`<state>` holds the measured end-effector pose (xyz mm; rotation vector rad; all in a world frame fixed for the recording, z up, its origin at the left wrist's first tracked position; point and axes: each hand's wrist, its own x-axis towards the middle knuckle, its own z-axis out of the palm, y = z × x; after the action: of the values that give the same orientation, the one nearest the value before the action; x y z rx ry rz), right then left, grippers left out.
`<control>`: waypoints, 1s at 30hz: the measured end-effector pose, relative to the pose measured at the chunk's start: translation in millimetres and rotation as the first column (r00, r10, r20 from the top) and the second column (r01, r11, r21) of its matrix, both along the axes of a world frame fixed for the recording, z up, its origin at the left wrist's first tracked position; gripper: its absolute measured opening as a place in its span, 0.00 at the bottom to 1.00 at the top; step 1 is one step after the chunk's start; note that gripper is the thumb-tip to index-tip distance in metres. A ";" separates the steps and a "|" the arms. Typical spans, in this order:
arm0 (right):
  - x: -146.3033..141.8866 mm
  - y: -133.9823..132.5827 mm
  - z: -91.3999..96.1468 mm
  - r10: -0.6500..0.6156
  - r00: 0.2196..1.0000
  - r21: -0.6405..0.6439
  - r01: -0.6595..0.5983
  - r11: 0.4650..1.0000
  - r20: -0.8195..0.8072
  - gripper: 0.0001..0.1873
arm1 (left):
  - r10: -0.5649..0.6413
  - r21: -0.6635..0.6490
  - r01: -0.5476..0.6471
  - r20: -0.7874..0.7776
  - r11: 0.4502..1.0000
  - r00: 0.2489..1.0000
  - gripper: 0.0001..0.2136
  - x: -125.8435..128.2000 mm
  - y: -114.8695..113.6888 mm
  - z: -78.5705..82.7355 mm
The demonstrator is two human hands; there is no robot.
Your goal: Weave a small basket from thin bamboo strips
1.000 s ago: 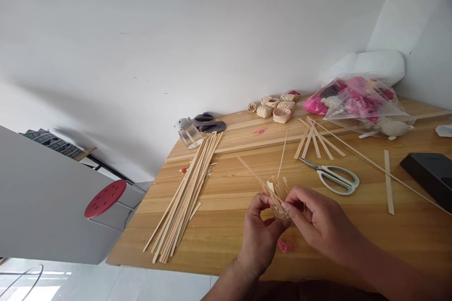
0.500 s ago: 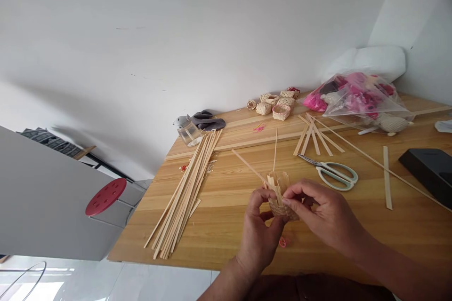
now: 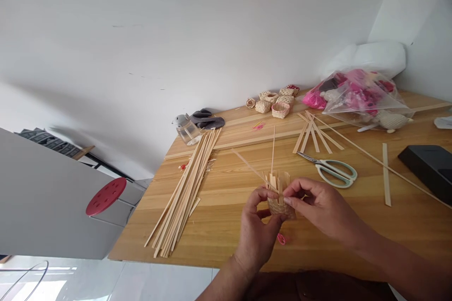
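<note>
A small woven basket [image 3: 281, 208] of pale wood strips is held up over the table's front part, its upright strip ends standing free around the top. My left hand [image 3: 259, 225] grips its left side, thumb low on the wall and fingers at the rim. At the right side, my right hand [image 3: 318, 202] pinches near the top of the weave with thumb and forefinger; what exactly lies between the fingertips is partly hidden. One long thin strip [image 3: 247, 162] sticks out to the upper left, and another [image 3: 273, 148] points away from me. Pink rubber bands [image 3: 281, 239] lie just below the basket.
Left of my hands lies a bundle of long strips [image 3: 187, 193]. Scissors [image 3: 337, 172] and short fanned strips [image 3: 314, 136] lie to the right. Small finished baskets [image 3: 280, 109], a clear jug [image 3: 189, 131], a plastic bag [image 3: 363, 99] and a black box [image 3: 427, 169] stand around.
The basket has turned and tilted slightly in my hands, showing more of its upright strips. Both hands keep nearly the same place and grip.
</note>
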<state>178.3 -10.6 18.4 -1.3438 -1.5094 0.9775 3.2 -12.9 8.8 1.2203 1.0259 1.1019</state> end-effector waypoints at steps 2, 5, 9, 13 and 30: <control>0.8 2.0 -1.1 -0.008 1.000 -0.038 0.008 0.999 -0.017 0.08 | -0.005 -0.012 0.005 0.003 1.000 1.000 0.14 0.2 0.2 0.7; 1.1 2.2 -2.9 -0.014 0.999 -0.069 0.011 0.998 -0.034 0.08 | 0.007 -0.022 -0.007 -0.011 1.000 1.000 0.13 0.0 1.0 1.1; 1.1 -2.6 -4.1 0.009 1.000 -0.027 -0.009 1.000 0.018 0.07 | 0.007 -0.042 -0.006 0.009 0.999 1.000 0.13 -1.3 1.4 -1.2; -0.1 -7.8 -4.8 0.046 0.995 0.050 -0.051 0.997 0.092 0.07 | -0.016 -0.037 0.018 0.045 0.999 0.999 0.19 -3.2 1.4 -1.5; -3.5 -11.1 -7.7 -0.049 0.966 0.548 -0.103 0.830 0.255 0.13 | -0.083 0.014 0.083 0.264 0.996 0.961 0.19 -3.6 3.9 1.9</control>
<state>174.8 -21.7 10.7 -1.0421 -1.8333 0.3203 -0.4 -9.0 10.7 1.0737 0.7627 1.1648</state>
